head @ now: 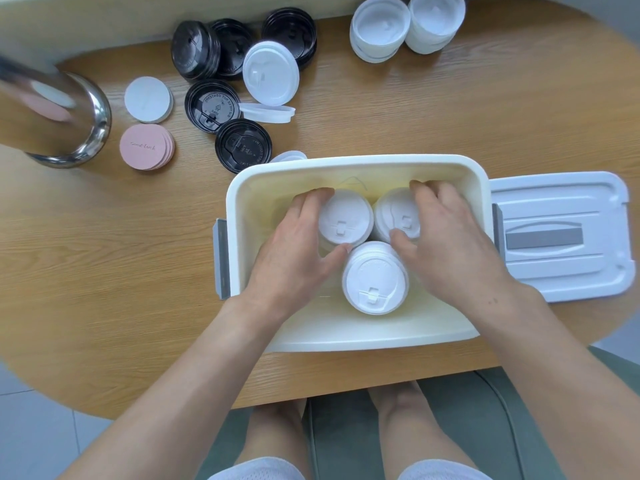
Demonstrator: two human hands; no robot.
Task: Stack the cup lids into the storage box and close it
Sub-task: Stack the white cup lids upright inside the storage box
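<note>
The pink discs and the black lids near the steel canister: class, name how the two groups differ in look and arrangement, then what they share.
1. The pink discs are flat and plain, with small writing; the black lids are domed with raised rims and sip tabs.
2. The pink discs sit in one fanned pile; the black lids are spread about, some stacked, some single.
Shared: both are round and lie on the wooden table, outside the storage box.

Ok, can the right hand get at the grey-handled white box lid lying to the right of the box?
Probably yes: the box lid lies flat beside the storage box with nothing on it, but the right hand grips a white lid stack.
</note>
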